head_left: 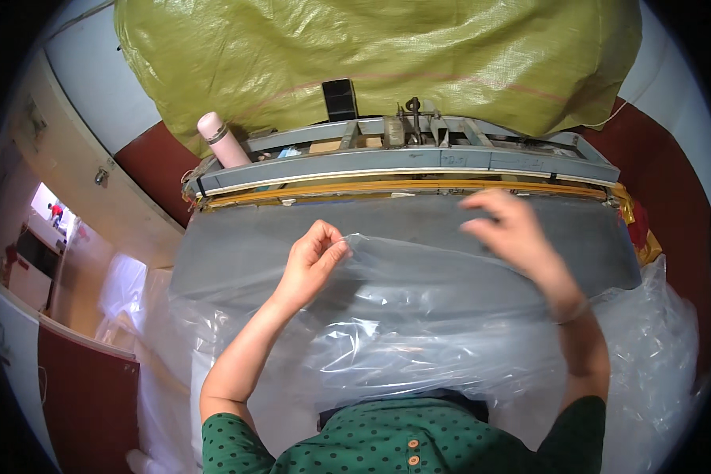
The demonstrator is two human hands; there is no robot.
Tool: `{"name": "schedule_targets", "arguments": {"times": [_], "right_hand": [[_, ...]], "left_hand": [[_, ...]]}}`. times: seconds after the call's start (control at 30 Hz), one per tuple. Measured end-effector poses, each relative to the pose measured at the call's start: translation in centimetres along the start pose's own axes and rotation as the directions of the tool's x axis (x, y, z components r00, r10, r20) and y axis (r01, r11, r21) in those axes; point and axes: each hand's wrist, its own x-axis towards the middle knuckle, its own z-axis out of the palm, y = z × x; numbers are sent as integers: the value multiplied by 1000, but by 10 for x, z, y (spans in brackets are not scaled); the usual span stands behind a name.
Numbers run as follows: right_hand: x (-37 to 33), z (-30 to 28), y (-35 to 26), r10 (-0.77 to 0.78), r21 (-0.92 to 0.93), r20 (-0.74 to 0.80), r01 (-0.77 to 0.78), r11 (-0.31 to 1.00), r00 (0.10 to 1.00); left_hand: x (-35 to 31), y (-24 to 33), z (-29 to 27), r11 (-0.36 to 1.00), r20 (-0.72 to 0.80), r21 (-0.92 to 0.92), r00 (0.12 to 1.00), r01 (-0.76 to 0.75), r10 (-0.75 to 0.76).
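My left hand point(314, 257) pinches the edge of a clear plastic sheet point(403, 347) and lifts it above the grey work surface point(237, 261). From those fingers the film droops across the surface and spreads down over my lap. To the right, my right hand point(513, 233) hovers over the surface with thumb and fingers apart, nothing visible between them. It is slightly blurred. Beyond both hands lies a metal-framed machine bar point(308, 168), with yellow-orange strips point(450, 184) along its near side.
A pink flask point(223, 141) stands at the frame's left end. Behind, a large yellow-green woven sheet point(482, 55) hangs over something. More clear plastic piles up at right point(648, 340). An open door point(103, 150) is at left, with a distant person point(56, 213) beyond it.
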Motion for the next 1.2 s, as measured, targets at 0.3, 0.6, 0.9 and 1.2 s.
{"name": "schedule_targets", "arguments": {"times": [0.3,0.6,0.9,1.2], "right_hand": [[38,138,-56,-118,438,109,58,897,987],[32,172,-55,166,801,409,-440,406,897],[0,113,32,622,954,-94,-109,280,777],[-235,-153,328,376,22,-822,-637,771,427]], "left_hand": [[-14,21,-27,927,45,338,987,-160,154],[-8,-8,-11,553,17,691,775,-466,632],[-87,-47,25,903,717,-128,668,410,-201],[-123,25,-78,856,633,442,582,269,-510]]}}
